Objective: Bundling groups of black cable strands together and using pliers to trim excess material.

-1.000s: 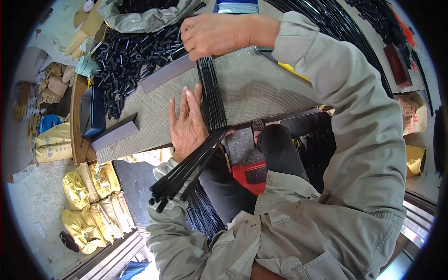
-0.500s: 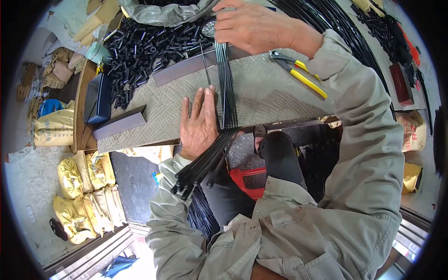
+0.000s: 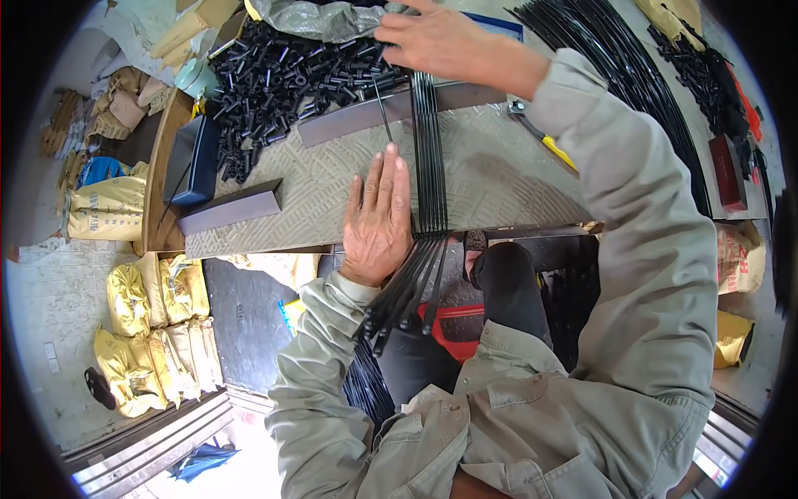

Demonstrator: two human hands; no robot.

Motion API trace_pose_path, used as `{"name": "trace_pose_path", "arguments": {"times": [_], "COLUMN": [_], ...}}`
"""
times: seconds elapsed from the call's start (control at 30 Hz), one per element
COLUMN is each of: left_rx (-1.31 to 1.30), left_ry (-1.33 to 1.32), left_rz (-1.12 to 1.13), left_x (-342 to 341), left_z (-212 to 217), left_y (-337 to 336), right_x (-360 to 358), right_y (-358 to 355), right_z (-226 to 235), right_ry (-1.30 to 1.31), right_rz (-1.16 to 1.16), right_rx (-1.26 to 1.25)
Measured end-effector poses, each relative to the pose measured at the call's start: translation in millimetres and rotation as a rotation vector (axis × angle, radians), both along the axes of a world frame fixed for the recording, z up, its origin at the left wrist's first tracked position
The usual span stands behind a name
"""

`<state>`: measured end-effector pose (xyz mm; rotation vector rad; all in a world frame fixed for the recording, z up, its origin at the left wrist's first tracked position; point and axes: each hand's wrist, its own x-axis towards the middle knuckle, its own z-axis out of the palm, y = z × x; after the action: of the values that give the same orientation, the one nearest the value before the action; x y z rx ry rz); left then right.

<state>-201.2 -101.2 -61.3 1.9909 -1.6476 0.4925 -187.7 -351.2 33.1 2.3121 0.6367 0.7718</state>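
Plainly risky at the near edge: row of thin black plastic rods (image 3: 430, 158) lying side by side across grey diamond-pattern metal work plate (image 3: 332, 187), near ends overhanging at 6 o'clock and already fanning apart above the lap. Likely to slip off or splay further if the pinning pressure eases. Left hand (image 3: 378, 220) pressed flat, fingers together and extended, just beside the rods at their 9 o'clock, gripping nothing. Right hand (image 3: 440, 41) at 12 o'clock, fingers spread over the far rod ends; whether pinching any, cannot tell. One loose rod (image 3: 382, 110) lying askew, apt to be knocked into heap of short black plastic tubes (image 3: 283, 79) at 11 o'clock. Yellow-handled pliers (image 3: 544, 141) at 2 o'clock, close to the sleeve, could get swept off. Dark angle-iron bars (image 3: 229, 209) at 9 o'clock on the plate. Cluttered workshop floor: yellow sacks (image 3: 154, 333) at 8 o'clock, long black rods (image 3: 632, 75) at 1 o'clock.
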Motion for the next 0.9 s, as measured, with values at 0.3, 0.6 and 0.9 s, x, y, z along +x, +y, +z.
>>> {"name": "trace_pose_path", "arguments": {"times": [0.3, 0.6, 0.9], "left_rx": [0.326, 0.286, 0.400], "left_ry": [0.002, 0.046, 0.050], "left_rz": [-0.379, -0.310, -0.191], "left_x": [12.0, 11.0, 4.8], "left_z": [31.5, 19.5, 36.5], "left_y": [-8.0, -3.3, -11.7], "right_x": [-3.9, -20.9, -40.5], "right_y": [-108.7, -127.5, -44.9], "right_z": [-18.7, -26.4, -38.5], "right_ry": [0.260, 0.359, 0.299], "right_rz": [-0.901, -0.601, -0.045], "right_rx": [0.481, 0.740, 1.180]}}
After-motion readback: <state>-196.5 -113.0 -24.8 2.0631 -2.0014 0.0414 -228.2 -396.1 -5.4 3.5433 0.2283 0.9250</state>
